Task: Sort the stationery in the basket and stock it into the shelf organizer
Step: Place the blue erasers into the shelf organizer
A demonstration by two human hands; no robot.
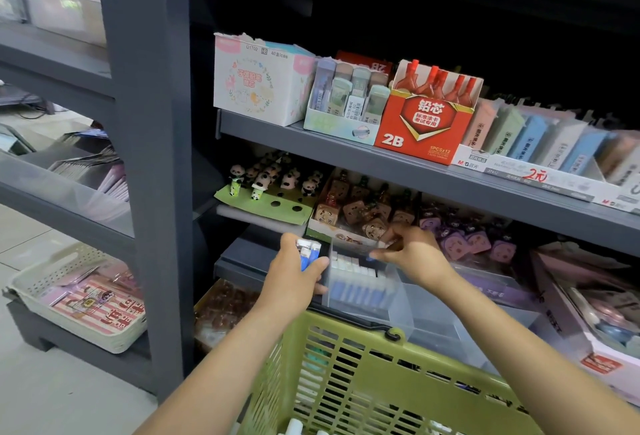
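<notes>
The left hand point(294, 275) grips a few blue and white pens point(306, 254), ready to stock. Beside it, at the shelf's front edge, the clear organizer point(363, 292) holds matching pens. The right hand point(412, 251) pinches one pen into it. The green basket point(363, 382) waits below.

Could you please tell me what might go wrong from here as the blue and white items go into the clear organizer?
The left hand grips several blue and white items at once, so one could slip out. The right hand works at a compartment of the clear organizer already packed with a row, so pushing more in may topple it. The green basket sits close below and might get bumped.
</notes>
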